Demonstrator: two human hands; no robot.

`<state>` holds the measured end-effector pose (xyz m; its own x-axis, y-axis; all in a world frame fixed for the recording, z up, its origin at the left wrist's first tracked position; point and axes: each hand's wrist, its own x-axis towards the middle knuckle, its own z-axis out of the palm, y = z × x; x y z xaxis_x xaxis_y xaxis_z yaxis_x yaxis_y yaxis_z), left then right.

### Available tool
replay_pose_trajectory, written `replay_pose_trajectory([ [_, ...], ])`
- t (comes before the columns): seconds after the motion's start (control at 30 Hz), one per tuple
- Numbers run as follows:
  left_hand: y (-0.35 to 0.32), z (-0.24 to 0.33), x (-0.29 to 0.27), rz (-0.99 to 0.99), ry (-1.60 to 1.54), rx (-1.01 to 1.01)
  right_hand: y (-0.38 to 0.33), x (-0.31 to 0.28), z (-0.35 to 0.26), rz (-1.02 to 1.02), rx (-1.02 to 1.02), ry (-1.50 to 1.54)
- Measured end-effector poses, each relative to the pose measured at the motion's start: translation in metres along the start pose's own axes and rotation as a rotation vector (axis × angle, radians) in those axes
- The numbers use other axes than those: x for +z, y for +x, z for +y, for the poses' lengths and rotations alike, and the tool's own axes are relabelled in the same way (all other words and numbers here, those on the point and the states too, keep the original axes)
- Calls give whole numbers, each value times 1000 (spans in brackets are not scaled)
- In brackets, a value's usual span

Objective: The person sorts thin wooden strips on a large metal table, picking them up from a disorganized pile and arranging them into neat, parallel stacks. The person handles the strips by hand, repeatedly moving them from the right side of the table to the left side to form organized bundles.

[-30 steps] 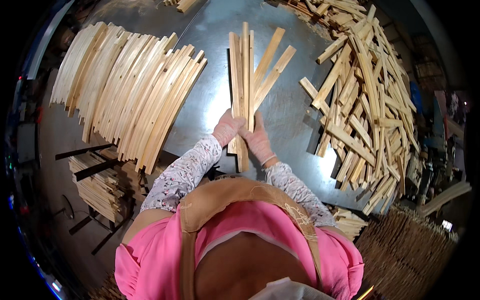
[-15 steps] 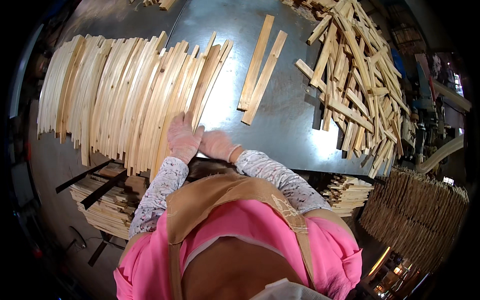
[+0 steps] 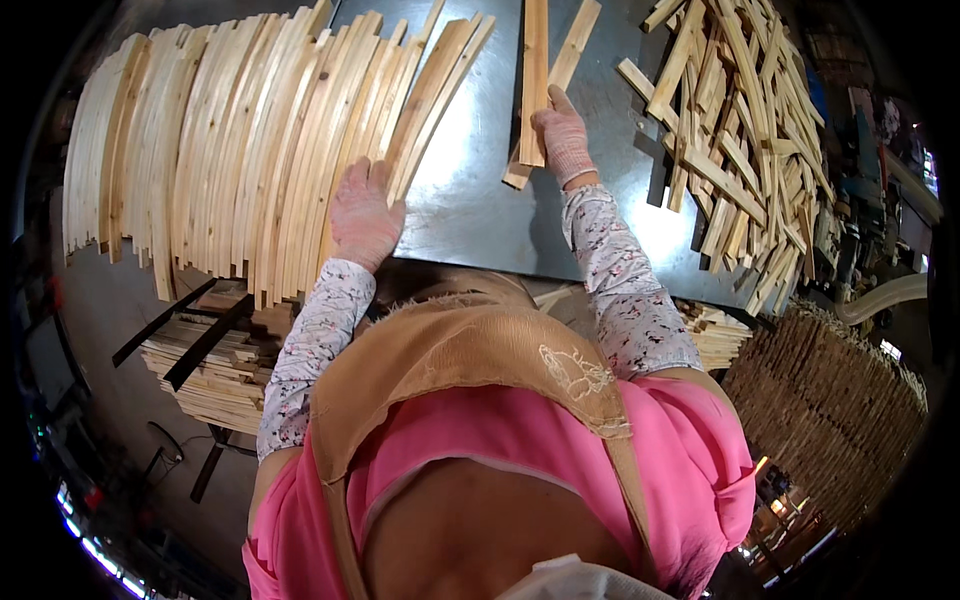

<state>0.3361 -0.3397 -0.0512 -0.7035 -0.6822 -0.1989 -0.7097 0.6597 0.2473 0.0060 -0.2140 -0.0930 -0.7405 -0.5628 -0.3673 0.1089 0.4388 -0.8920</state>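
My left hand [image 3: 366, 215], in a pinkish work glove, lies with fingers stretched out against the near ends of a long row of pale wooden strips [image 3: 230, 150]. These strips are set side by side, their near ends uneven. To the right of the row, my gloved right hand [image 3: 563, 135] is closed around the near part of a loose wooden strip [image 3: 535, 70]. Beneath it, a second loose strip [image 3: 575, 45] lies at a slant on the metal tabletop [image 3: 450, 225], its near end poking out below the held one.
A jumbled pile of wooden strips [image 3: 735, 150] covers the right side of the table. Below the table, stacked strips [image 3: 210, 360] rest at the left and more strips [image 3: 722, 335] at the right. A tall bundle of brownish sticks [image 3: 820, 410] stands at the lower right.
My right hand has moved from beside my left hand out to the right and taken hold of a loose strip, which now crosses the other one. My left hand stays at the row.
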Motion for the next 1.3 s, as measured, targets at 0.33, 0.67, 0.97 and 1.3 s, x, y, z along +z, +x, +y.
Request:
replay_pose_trajectory([
  [0.33,2,-28,-23,-10,-414,-91,-138,103,-28,-213,99,-484],
  [0.67,-20,38,-18,148,-778,-17,-81,51,-21,387,-447,-1015],
  [0.97,2,17,21,-55,131,-8,-107,65,2,-96,-143,-657],
  [1.3,-51,-66,17,183,-234,-162,-17,130,-68,109,-548,-825],
])
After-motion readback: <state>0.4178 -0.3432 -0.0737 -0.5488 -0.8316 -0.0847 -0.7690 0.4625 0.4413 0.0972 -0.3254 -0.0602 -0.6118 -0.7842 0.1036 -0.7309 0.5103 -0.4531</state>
